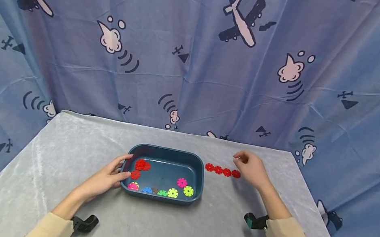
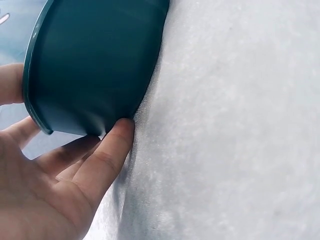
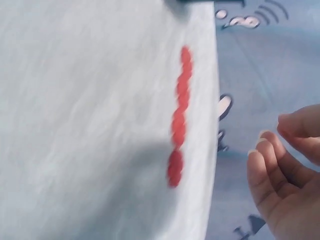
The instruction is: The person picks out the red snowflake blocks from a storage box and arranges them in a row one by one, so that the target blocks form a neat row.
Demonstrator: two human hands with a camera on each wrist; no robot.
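A dark teal plastic tub [image 1: 159, 198] stands on the table, and my left hand [image 1: 101, 182] grips its left end, thumb over the rim. The left wrist view has the fingers against the outer wall of the tub [image 2: 95, 65], low near the cloth. Several red notched discs [image 1: 218, 170] form a row to the right of the tub. Just above the row's right end hovers my right hand [image 1: 250, 169], fingers loosely bent. Seen from the right wrist, nothing sits between that hand's thumb and fingers, and the red row [image 3: 178, 125] lies beside it.
Inside the tub are red discs [image 1: 140, 164] at the left, a pink disc [image 1: 182, 182] and a yellow-green disc [image 1: 188, 191] at the right, and a blue disc [image 1: 147, 190] along the front. A pale cloth [image 1: 172, 234] covers the table; a patterned blue curtain [image 1: 164, 16] hangs behind.
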